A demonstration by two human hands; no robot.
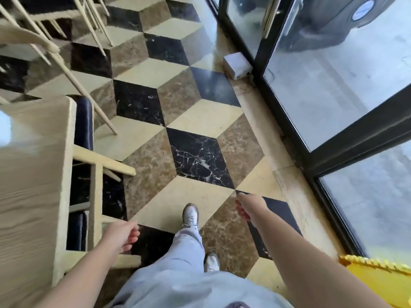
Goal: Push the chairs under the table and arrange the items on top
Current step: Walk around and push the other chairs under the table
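Hanging loose, the left hand and right hand hold nothing, fingers softly curled, beside the worktop and tucked chair at left.

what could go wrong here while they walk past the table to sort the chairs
The chair rail juts out past the wooden table edge near the left hand, so a hip or hand might knock it. The tilted chair legs reach into the walkway ahead, a possible trip point. The glass door sits close beside the right hand.
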